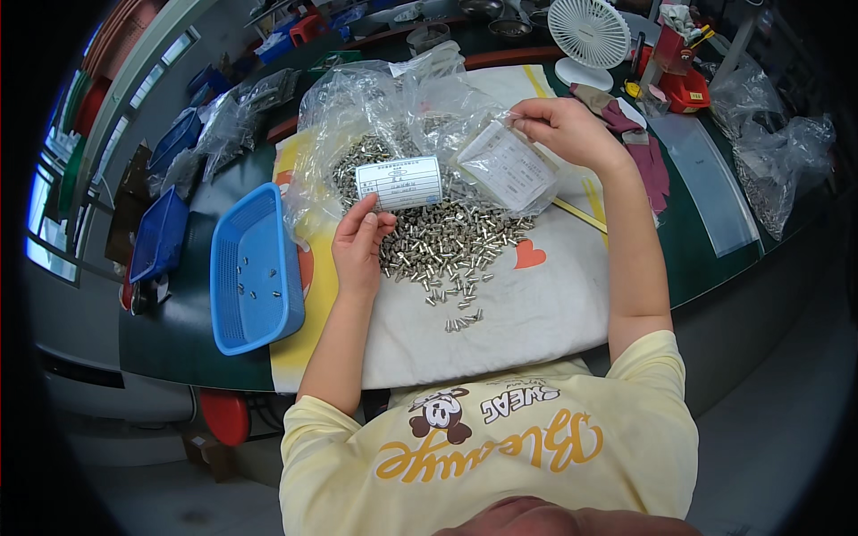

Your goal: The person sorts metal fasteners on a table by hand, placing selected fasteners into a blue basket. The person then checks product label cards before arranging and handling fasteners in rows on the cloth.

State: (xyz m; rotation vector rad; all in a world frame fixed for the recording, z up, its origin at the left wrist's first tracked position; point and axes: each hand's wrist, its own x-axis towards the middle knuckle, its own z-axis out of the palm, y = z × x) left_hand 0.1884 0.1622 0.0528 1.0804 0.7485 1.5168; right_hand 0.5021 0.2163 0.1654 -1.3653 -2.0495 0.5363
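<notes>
Between thumb and fingers, my left hand (360,246) grips the lower edge of a white printed label card (399,183). My right hand (572,131) pinches the top corner of a small clear plastic bag (507,167) with a printed paper inside. Beneath both lies a heap of small silvery metal screw-like parts (444,243), too small to tell exactly. A few stray ones lie toward my body. Behind the card, a large clear plastic bag (353,103) spreads over the far part of the heap and holds more of these parts.
A blue plastic basket (228,314) with several parts stands at left on the green table (170,344). A pale cloth (527,308) lies under the heap. Around the far right are a white fan (587,34), gloves (645,165), a flat plastic sheet (702,179) and another filled bag (773,170).
</notes>
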